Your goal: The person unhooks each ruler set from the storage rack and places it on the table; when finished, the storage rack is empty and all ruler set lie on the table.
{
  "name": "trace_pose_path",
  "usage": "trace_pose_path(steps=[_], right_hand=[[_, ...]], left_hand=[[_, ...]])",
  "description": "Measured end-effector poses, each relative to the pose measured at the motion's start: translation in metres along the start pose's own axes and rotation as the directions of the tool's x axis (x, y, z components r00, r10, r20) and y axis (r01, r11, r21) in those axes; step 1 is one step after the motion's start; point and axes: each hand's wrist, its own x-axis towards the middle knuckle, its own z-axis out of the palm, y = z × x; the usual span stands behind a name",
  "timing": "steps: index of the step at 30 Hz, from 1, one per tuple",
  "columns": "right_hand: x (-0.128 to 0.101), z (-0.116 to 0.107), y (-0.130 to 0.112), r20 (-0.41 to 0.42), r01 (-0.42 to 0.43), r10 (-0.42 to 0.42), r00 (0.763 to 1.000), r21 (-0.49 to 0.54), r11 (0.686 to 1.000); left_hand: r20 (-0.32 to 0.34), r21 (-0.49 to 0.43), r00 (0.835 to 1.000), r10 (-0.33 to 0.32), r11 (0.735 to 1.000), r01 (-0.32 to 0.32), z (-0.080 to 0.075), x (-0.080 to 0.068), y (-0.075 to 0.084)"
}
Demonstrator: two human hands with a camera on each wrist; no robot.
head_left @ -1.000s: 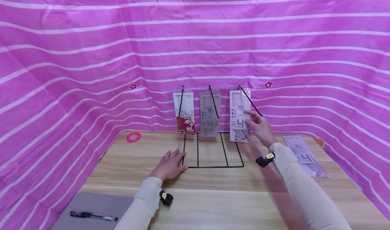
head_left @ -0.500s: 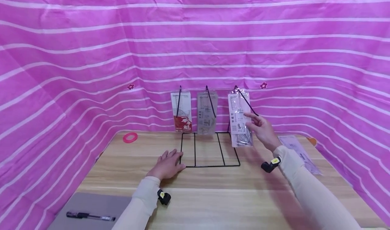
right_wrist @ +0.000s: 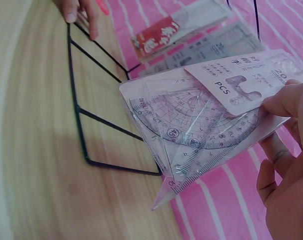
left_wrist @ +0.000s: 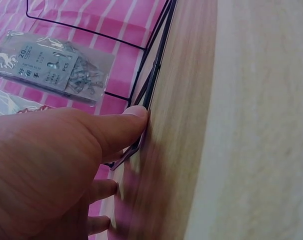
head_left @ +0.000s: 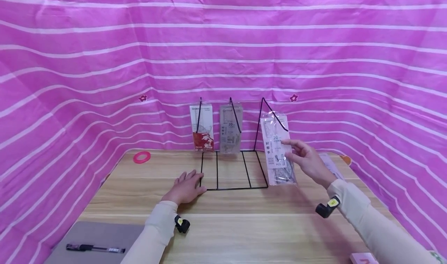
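My right hand pinches the ruler set packet at the wire rack; my left hand lies flat on the counter, touching the rack's base.

Head view: from above and behind, facing forward and down over the wooden table toward the black wire display rack. Wrist views: very close, low along the tabletop, both sharing that rack with the head view.
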Motion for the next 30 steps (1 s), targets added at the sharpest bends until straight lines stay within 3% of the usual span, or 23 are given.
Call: trace_pose_path(steps=[8,17,24,30], right_hand=[[-0.031,-0.009,-0.004,0.046,-0.002,-0.001,0.999,0.057,0.998],[-0.059,-0.017,-0.005,0.061,0.073,-0.077,0.995,0.073,0.995],[-0.088,-0.031,-0.015,0.092,0.074,-0.086,0.992,0.120,0.990],[-0.105,-0.052,-0.009,0.094,0.025,-0.030,0.995,0.052,0.998]], left_hand=[[0.010,0.009,1.000,0.001,1.000,-0.001,0.003,0.001,0.003],[0.015,0.019,1.000,0.000,1.000,-0.001,0.003,0.003,0.000],[0.012,0.019,1.000,0.006,1.000,-0.006,0.000,0.002,0.002],[0.020,0.026,1.000,0.004,1.000,-0.004,-0.002,0.001,0.001]])
